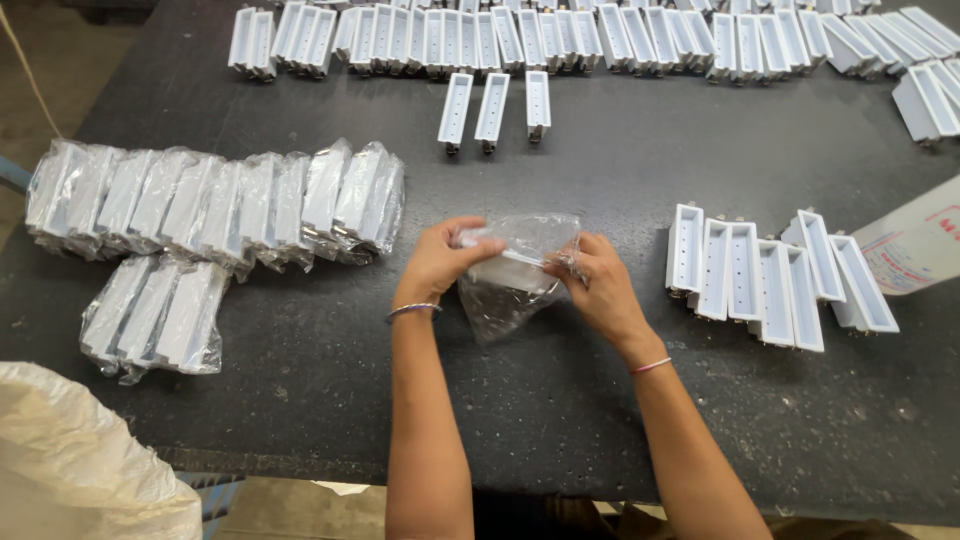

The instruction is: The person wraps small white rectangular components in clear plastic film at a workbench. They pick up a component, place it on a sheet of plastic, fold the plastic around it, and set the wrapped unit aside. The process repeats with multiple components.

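Top edge cuts the long row of white trays; far ends out of frame. Right edge clips the angled trays and a printed bag, its text too small to read. Woven sack cut off bottom-left. Clear bag glare blurs the white part inside; shape can't be told. Left hand and right hand: fingertips partly hidden behind plastic. Wrapped trays: detail lost under film. Forearms cut by bottom edge.
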`<state>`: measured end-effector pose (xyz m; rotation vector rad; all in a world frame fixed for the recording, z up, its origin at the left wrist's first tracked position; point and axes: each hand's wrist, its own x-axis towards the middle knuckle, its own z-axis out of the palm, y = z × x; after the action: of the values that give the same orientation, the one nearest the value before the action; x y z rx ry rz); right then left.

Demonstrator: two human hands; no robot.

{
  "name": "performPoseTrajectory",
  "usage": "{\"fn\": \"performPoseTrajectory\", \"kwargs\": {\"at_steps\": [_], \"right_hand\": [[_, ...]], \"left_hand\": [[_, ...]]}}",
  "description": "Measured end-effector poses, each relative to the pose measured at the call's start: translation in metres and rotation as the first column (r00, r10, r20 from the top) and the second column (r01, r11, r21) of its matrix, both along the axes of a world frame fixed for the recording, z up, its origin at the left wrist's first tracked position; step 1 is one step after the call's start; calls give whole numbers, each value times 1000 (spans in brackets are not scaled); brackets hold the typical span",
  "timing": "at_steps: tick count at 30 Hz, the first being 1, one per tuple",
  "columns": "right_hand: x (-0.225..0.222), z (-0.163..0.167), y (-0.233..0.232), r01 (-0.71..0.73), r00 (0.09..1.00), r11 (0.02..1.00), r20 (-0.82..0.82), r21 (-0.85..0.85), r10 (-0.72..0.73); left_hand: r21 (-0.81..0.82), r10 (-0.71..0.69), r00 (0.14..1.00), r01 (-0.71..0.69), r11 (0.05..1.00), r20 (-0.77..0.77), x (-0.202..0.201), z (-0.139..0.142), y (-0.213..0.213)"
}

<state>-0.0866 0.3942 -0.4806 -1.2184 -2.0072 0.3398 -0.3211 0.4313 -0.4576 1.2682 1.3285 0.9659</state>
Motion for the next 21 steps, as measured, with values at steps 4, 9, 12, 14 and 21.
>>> {"fn": "performPoseTrajectory", "kwargs": {"at_steps": [4, 9, 12, 14, 21], "right_hand": [[0, 2, -3, -38, 988, 986, 153, 160, 13], [-4, 3, -5, -14, 998, 987, 61, 157, 5], [3, 3, -2, 78, 960, 993, -276, 85, -52], [11, 3, 2, 111, 874, 992, -468, -65, -129], [6, -17, 12, -272, 625, 871, -763, -410, -164]], "left_hand": [[-63, -255, 964, 251, 966, -72, 2, -10, -9], [-51, -232, 972, 230, 972, -40, 15, -24, -13], [35, -182, 973, 179, 983, 140, 19, -29, -10], [99, -177, 939, 154, 983, 295, 20, -31, -9], [244, -195, 794, 60, 968, 575, 29, -37, -9]]}}
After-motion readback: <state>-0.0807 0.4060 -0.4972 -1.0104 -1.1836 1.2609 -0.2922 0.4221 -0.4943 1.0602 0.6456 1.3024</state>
